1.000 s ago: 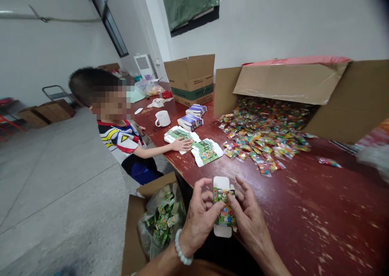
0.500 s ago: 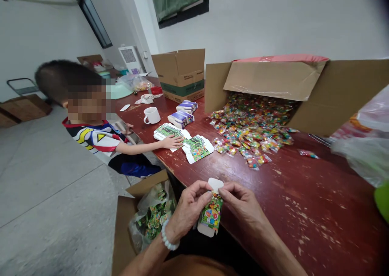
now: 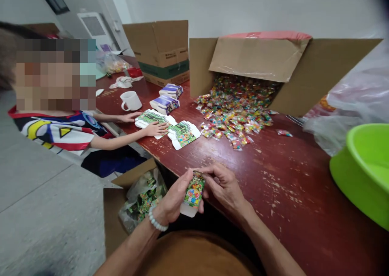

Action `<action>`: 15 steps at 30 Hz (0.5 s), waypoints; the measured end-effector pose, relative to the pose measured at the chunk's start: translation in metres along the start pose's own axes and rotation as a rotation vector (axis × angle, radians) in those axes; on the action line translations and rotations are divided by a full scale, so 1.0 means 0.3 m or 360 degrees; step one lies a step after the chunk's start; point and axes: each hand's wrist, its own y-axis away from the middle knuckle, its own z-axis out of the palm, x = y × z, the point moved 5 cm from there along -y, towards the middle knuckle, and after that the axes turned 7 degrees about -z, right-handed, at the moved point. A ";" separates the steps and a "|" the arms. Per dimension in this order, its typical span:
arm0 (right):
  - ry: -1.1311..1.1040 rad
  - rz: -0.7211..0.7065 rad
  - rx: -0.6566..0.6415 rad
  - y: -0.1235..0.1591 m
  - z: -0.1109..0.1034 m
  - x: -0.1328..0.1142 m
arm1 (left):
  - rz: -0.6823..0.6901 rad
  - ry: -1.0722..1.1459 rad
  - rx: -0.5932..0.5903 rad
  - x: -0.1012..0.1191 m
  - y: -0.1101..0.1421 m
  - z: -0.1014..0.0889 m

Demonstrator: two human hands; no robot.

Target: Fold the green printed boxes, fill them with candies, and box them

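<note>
A small green printed carton (image 3: 193, 192) is upright between my hands, just off the table's near edge. My left hand (image 3: 176, 197) is wrapped round its left side and back, a pale bead bracelet on the wrist. At the top end, my right hand (image 3: 223, 185) has its bent fingers closed on the carton's edge, where the flap is folded over. A white flap still sticks out at the lower end. Farther up the table lie flat green carton blanks (image 3: 184, 134) and a heap of small wrapped candy packets (image 3: 235, 124).
A co-worker's hand (image 3: 156, 128) rests on the blanks at left. Beyond are purple-and-white carton stacks (image 3: 165, 105), a white mug (image 3: 131, 101) and cardboard boxes (image 3: 165, 45). A green basin (image 3: 352, 166) stands at right. Below left, an open box (image 3: 114, 215) holds bagged green cartons.
The white top flap that stood up is now folded down. My left hand has shifted from pinching the top to holding the carton's body. The view has swung right; the co-worker's other hand reaches the blanks.
</note>
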 end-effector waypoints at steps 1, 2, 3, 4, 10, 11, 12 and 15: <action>0.0032 -0.0048 -0.0056 -0.003 0.005 -0.009 | -0.0019 0.0029 0.0017 -0.005 -0.007 0.001; 0.0040 -0.0071 -0.0095 -0.006 0.007 -0.015 | -0.0016 0.0047 0.0048 -0.006 -0.014 0.001; 0.0019 -0.0054 -0.0105 -0.009 0.007 -0.017 | 0.0003 0.0053 0.0074 -0.006 -0.021 0.003; -0.0029 0.0009 -0.0089 -0.012 0.005 -0.013 | 0.0027 0.0044 0.0084 -0.004 -0.026 0.007; -0.0367 0.0417 -0.0131 -0.028 0.009 0.031 | 0.0178 -0.0163 0.0081 0.019 -0.041 0.033; -0.0465 0.0477 -0.0122 -0.030 0.012 0.039 | 0.0200 -0.0210 0.0079 0.022 -0.042 0.032; -0.0560 0.0528 -0.0104 -0.031 0.015 0.045 | 0.0212 -0.0250 0.0077 0.024 -0.043 0.030; -0.0680 0.0592 -0.0036 -0.029 0.018 0.053 | 0.0206 -0.0320 0.0097 0.024 -0.047 0.012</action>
